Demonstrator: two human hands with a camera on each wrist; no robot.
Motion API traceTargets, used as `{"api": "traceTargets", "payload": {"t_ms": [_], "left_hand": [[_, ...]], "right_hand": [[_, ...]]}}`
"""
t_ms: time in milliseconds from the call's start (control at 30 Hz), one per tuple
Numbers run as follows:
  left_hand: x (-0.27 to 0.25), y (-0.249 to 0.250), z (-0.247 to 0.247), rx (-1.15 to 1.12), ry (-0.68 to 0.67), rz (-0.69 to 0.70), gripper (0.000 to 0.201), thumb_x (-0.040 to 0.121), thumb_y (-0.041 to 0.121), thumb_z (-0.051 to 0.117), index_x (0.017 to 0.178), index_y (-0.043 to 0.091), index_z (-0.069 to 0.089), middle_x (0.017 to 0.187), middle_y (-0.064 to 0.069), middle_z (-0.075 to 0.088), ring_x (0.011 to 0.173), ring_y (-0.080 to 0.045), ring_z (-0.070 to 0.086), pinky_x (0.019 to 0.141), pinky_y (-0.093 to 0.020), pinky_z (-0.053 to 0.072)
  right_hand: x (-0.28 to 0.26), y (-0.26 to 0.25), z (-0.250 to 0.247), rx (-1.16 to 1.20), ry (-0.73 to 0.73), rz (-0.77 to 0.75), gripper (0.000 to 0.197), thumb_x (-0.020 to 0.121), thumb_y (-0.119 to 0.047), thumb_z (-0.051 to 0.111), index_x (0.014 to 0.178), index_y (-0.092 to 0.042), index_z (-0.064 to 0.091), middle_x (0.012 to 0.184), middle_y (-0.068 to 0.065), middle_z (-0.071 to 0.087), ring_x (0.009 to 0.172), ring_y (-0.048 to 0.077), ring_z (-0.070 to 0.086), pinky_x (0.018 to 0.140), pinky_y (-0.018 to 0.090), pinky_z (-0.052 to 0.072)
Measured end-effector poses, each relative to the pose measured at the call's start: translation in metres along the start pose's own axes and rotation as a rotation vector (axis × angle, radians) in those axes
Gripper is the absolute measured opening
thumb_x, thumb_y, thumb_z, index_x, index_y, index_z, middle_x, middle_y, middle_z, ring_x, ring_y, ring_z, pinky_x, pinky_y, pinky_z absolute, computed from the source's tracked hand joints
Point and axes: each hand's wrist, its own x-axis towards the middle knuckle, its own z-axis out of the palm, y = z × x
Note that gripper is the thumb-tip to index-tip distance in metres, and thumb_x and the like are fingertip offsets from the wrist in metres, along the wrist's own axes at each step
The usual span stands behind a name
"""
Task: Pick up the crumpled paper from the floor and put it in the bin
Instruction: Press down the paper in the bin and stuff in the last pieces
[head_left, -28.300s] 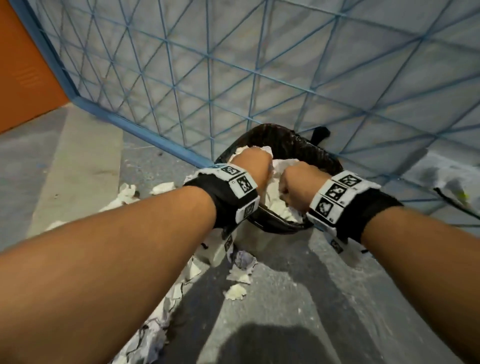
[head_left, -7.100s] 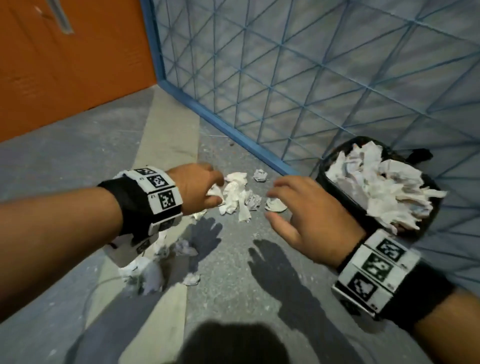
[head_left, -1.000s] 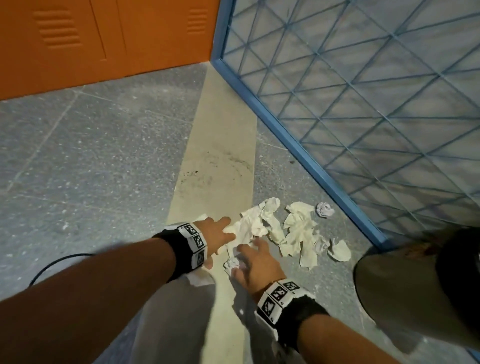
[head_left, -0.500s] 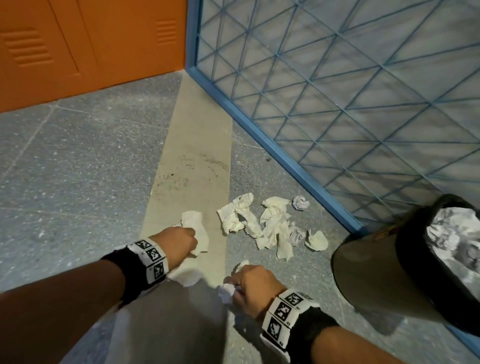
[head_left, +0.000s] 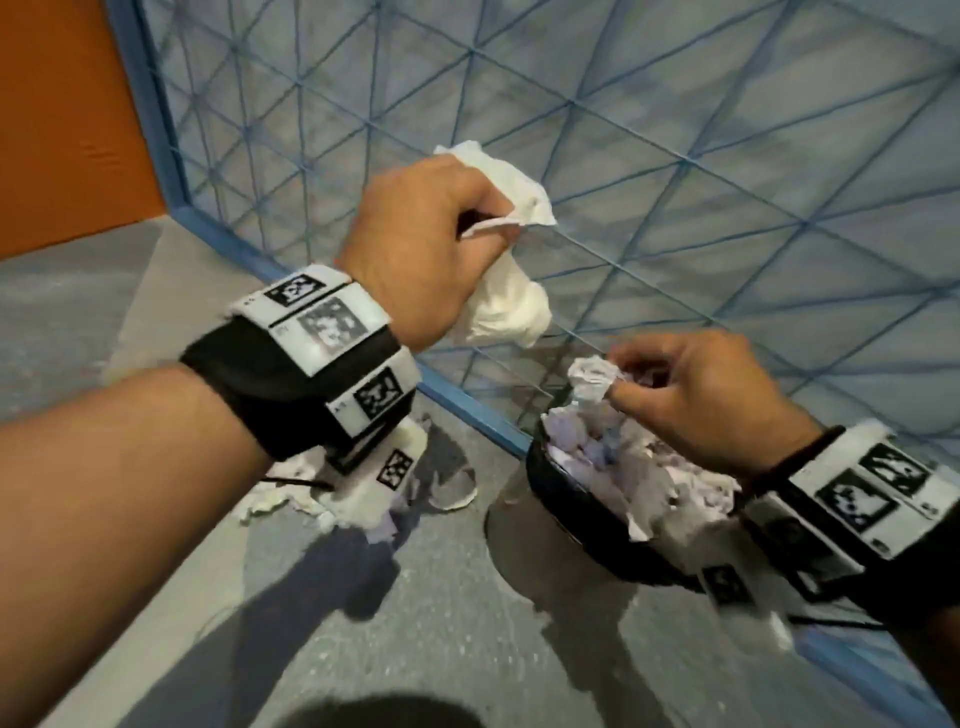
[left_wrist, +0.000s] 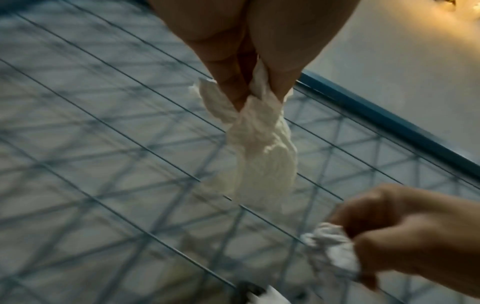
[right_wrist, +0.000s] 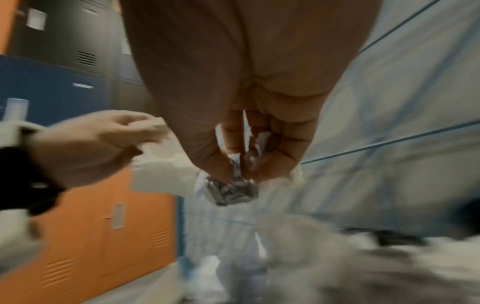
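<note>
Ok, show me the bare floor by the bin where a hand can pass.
Free: grey floor in front of the black round bin, toward the camera, and the beige floor strip on the left. Crowded: crumpled white paper scraps under the left wrist; the bin is heaped with paper.

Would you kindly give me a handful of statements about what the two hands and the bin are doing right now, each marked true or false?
1. The left hand grips a large white crumpled paper. True.
2. The right hand is open and holds nothing. False: it pinches a small grey-white crumpled paper ball.
3. The round black bin is empty. False: it is heaped with crumpled paper above the rim.
4. The small ball is held over the bin. True.
5. No paper is left on the grey floor. False: white scraps lie below the left wrist.
</note>
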Motion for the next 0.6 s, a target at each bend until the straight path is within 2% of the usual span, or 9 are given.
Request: {"api": "traceTargets", "payload": {"t_ms": [67, 100, 200, 233, 267, 333, 400, 500, 600], "left_hand": [[-0.005, 0.038, 0.046, -0.058, -0.069, 0.052, 0.017, 0.082, 0.027, 0.065, 0.088, 0.013, 0.072, 0.090, 0.000, 0.067, 0.084, -0.013, 0.059, 0.071, -0.012, 0.037], [-0.010, 0.052, 0.070, -0.048, -0.166, 0.078, 0.017, 0.084, 0.026, 0.064, 0.091, 0.012, 0.072, 0.094, -0.004, 0.068, 0.090, -0.019, 0.062, 0.076, -0.017, 0.039], [-0.037, 0.076, 0.133, 0.219, -0.735, 0.052, 0.029, 0.090, 0.020, 0.055, 0.117, 0.011, 0.063, 0.120, -0.010, 0.061, 0.114, -0.030, 0.055, 0.092, -0.029, 0.037], [-0.047, 0.076, 0.150, 0.326, -0.880, 0.038, 0.033, 0.091, 0.017, 0.052, 0.122, 0.008, 0.059, 0.125, -0.012, 0.059, 0.117, -0.031, 0.053, 0.093, -0.030, 0.036], [-0.054, 0.074, 0.164, 0.419, -0.988, 0.043, 0.035, 0.092, 0.015, 0.050, 0.126, 0.005, 0.055, 0.128, -0.014, 0.057, 0.118, -0.033, 0.053, 0.095, -0.033, 0.038], [-0.061, 0.070, 0.180, 0.531, -1.086, 0.045, 0.040, 0.095, 0.015, 0.045, 0.132, 0.002, 0.049, 0.137, -0.017, 0.051, 0.125, -0.033, 0.049, 0.102, -0.037, 0.037], [-0.062, 0.065, 0.190, 0.591, -1.127, 0.019, 0.037, 0.097, 0.016, 0.042, 0.129, 0.000, 0.051, 0.133, -0.016, 0.054, 0.123, -0.031, 0.050, 0.098, -0.033, 0.038], [-0.061, 0.067, 0.195, 0.660, -1.218, 0.050, 0.032, 0.097, 0.021, 0.043, 0.119, 0.003, 0.059, 0.117, -0.015, 0.063, 0.109, -0.031, 0.057, 0.084, -0.028, 0.040], [-0.059, 0.067, 0.195, 0.653, -1.303, 0.032, 0.029, 0.096, 0.024, 0.045, 0.108, 0.006, 0.065, 0.109, -0.013, 0.065, 0.103, -0.031, 0.058, 0.077, -0.028, 0.039]], "right_hand": [[-0.001, 0.054, -0.014, -0.145, -0.012, 0.137, 0.010, 0.077, -0.028, 0.071, 0.079, -0.018, 0.072, 0.063, -0.003, 0.062, 0.071, 0.018, 0.062, 0.063, 0.023, 0.036], [-0.002, 0.075, -0.016, -0.208, -0.035, 0.169, 0.010, 0.077, -0.029, 0.072, 0.076, -0.019, 0.071, 0.063, 0.000, 0.061, 0.072, 0.018, 0.062, 0.062, 0.023, 0.033], [-0.008, 0.112, -0.003, -0.252, -0.212, 0.186, 0.013, 0.074, -0.028, 0.071, 0.077, -0.015, 0.072, 0.076, 0.010, 0.070, 0.079, 0.022, 0.066, 0.063, 0.027, 0.043], [-0.010, 0.116, 0.003, -0.263, -0.287, 0.190, 0.013, 0.074, -0.025, 0.068, 0.074, -0.013, 0.070, 0.075, 0.010, 0.069, 0.078, 0.025, 0.064, 0.062, 0.027, 0.045], [-0.010, 0.120, 0.010, -0.282, -0.348, 0.183, 0.015, 0.075, -0.022, 0.065, 0.065, -0.011, 0.063, 0.067, 0.008, 0.063, 0.071, 0.025, 0.059, 0.055, 0.025, 0.042], [-0.008, 0.124, 0.024, -0.318, -0.391, 0.175, 0.031, 0.076, -0.016, 0.061, 0.050, -0.013, 0.042, 0.053, 0.002, 0.043, 0.060, 0.023, 0.047, 0.046, 0.023, 0.029], [-0.004, 0.128, 0.035, -0.319, -0.406, 0.173, 0.038, 0.074, -0.017, 0.061, 0.048, -0.016, 0.035, 0.052, 0.000, 0.037, 0.065, 0.023, 0.045, 0.054, 0.021, 0.031], [0.000, 0.136, 0.048, -0.283, -0.508, 0.234, 0.030, 0.079, -0.019, 0.060, 0.054, -0.018, 0.043, 0.069, 0.006, 0.051, 0.076, 0.022, 0.050, 0.065, 0.024, 0.036], [0.001, 0.137, 0.040, -0.258, -0.549, 0.246, 0.008, 0.081, -0.016, 0.056, 0.076, -0.011, 0.060, 0.094, 0.014, 0.064, 0.084, 0.026, 0.057, 0.068, 0.024, 0.039]]}}
